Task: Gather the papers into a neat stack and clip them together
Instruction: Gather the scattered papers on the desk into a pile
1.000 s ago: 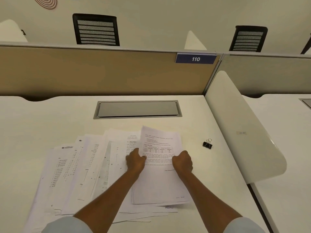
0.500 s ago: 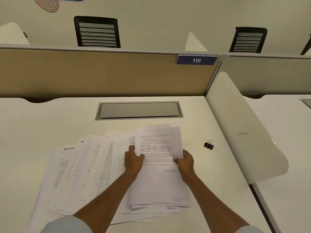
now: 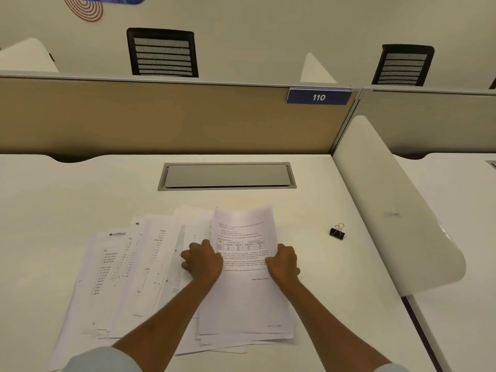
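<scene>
Several printed white papers (image 3: 126, 275) lie fanned across the white desk (image 3: 67, 200), overlapping from left to middle. A small stack of sheets (image 3: 245, 296) with a table printed on top sits at the right end of the fan. My left hand (image 3: 202, 261) grips the stack's left edge and my right hand (image 3: 284, 260) grips its right edge, both with curled fingers. A black binder clip (image 3: 337, 231) rests on the desk to the right of the stack, apart from both hands.
A grey cable hatch (image 3: 226, 175) is set into the desk behind the papers. A tan partition (image 3: 161, 116) with a blue "110" sign closes the back. A white curved divider (image 3: 397, 210) stands on the right. Two black chairs show beyond.
The top stack has been squared and drawn slightly left and nearer. My hands went from pressing on the sheet to gripping its two side edges.
</scene>
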The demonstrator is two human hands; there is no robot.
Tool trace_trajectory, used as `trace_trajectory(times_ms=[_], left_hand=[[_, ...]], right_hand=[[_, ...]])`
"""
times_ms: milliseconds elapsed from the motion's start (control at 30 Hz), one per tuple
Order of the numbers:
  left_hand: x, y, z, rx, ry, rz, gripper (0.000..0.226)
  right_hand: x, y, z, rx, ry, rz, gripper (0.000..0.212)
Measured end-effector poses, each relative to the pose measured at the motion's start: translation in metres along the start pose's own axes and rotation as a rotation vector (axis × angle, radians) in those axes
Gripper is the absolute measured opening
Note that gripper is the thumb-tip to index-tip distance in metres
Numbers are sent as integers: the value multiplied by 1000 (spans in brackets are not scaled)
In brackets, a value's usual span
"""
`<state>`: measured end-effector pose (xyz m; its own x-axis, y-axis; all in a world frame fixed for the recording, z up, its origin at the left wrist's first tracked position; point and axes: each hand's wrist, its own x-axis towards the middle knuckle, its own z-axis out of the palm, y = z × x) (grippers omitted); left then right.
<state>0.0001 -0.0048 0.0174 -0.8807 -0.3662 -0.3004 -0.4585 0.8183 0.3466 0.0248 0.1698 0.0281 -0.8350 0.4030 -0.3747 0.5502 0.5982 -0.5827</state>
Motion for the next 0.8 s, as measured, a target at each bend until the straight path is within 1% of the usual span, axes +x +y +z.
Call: trace_trajectory(times_ms=[67,200,333,467,600,667,733,767,800], left_hand=[[-2,-2,1,22,-3,-63,15],[1,-5,1,16,-7,-87,11],[4,-5,-3,24,-23,-98,19],[6,-9,-3,-28,1,-65,32],[8,-14,-1,-273,9,-89,50],[8,-15,-2,-347,-7,-118,53],[7,-16,-2,-366,-27,-106,47],[8,-18,-1,-363,-33,-85,41],[9,-20,1,-359,-38,-65,37]], right_hand=[[-5,-10,2,-90,-19,45,21],[-8,-18,3,-100,-55,82,21],[-9,-14,3,-65,-58,106,20],[-8,-12,5,8,-39,61,11],[-10,-11,5,77,-41,34,24],[-11,-10,5,84,-30,40,33],[-10,-9,6,95,-20,38,44],[-9,-9,6,103,-11,34,45],[-9,-9,7,103,0,34,40]])
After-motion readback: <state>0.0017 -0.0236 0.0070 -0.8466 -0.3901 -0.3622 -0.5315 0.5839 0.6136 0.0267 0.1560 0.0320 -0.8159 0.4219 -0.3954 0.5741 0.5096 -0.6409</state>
